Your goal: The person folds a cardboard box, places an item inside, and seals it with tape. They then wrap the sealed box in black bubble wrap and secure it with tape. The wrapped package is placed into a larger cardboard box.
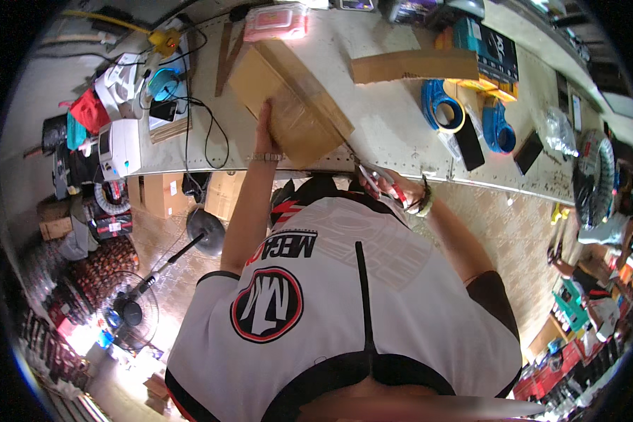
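A brown cardboard box [288,105], with clear tape on it, lies tilted on the grey worktable near its front edge. My left hand [266,133] grips its left side, the thumb up along the cardboard. At the table edge, just right of the box's near corner, my right hand [394,191] is closed around a pair of scissors [375,177] with red on the handles. Their dark blades point up to the box corner; whether they touch it I cannot tell.
On the worktable [373,105] lie a cardboard strip [415,65], two blue tape dispensers [439,105], phones [527,152] and a pink pack of wipes [276,22]. Black cables and a white label printer [119,148] are at left. A fan [129,311] stands on the floor.
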`<state>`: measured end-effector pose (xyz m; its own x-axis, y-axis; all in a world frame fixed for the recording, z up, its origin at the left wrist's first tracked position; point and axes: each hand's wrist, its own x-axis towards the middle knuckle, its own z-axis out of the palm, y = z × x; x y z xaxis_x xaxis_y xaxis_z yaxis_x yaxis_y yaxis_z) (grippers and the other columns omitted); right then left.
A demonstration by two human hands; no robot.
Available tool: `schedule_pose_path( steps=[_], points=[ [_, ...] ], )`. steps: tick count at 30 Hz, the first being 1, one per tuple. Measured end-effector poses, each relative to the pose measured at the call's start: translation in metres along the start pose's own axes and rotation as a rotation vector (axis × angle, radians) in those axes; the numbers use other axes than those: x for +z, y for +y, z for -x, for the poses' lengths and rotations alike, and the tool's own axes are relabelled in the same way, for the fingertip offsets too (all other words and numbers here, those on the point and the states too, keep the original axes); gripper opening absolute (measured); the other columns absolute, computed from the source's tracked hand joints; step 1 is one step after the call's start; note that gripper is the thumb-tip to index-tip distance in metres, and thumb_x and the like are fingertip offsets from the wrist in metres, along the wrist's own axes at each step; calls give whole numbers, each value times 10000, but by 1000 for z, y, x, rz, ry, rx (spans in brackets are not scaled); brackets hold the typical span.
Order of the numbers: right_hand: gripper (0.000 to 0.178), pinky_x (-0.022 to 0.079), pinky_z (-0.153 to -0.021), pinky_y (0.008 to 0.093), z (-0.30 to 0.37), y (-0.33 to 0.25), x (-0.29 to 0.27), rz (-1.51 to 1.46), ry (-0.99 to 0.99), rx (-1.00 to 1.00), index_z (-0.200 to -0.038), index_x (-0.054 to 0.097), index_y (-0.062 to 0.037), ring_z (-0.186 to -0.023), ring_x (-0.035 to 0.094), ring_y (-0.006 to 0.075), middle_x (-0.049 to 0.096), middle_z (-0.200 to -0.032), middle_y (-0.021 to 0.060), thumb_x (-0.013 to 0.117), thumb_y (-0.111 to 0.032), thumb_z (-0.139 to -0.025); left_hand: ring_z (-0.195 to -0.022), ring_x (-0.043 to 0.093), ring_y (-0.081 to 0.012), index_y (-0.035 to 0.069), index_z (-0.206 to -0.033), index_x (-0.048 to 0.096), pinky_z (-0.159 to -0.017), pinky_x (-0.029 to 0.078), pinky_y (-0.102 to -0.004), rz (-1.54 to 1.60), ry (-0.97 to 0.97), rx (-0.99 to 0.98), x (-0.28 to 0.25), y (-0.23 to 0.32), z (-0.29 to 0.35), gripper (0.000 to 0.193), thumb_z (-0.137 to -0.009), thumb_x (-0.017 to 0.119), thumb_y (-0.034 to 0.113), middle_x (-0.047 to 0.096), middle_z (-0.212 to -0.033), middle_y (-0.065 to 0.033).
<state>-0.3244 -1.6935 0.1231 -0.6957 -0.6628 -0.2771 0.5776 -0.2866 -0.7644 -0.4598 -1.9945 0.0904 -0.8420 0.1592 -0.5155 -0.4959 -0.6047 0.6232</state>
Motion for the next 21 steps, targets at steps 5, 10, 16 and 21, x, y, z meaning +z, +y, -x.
schedule_pose_path(
  steps=[5,10,16,21],
  points=[
    [478,417,-594,221,-20,-77,35,145,-70,-153,-1046,518,-74,-706,482,67,482,-822,-25,676,-485,-860,-1123,609,-259,89,-1340,488,-938,530,-421,115,-229,240,46,55,-8,559,-938,563,469,603,-1257,-113],
    [225,420,-544,224,-22,-119,68,385,-2,-127,-934,502,-72,-624,468,68,460,-737,-27,577,-282,-956,-1095,622,-272,71,-1344,482,-929,529,-438,120,-254,308,76,103,-2,572,-929,563,456,604,-1253,-130],
    [362,462,-646,241,-26,-135,97,397,62,-123,-997,500,-46,-732,505,89,494,-863,7,577,-398,-963,-1081,625,-268,76,-1343,481,-913,531,-416,139,-208,398,104,130,12,575,-917,582,448,607,-1247,-121],
    [673,451,-701,255,-26,-144,98,581,3,-176,-1027,467,-36,-771,469,108,456,-900,18,550,-681,-856,-1059,620,-243,61,-1292,512,-895,523,-384,171,-276,394,119,150,7,544,-898,631,417,622,-1184,-106]
  ],
)
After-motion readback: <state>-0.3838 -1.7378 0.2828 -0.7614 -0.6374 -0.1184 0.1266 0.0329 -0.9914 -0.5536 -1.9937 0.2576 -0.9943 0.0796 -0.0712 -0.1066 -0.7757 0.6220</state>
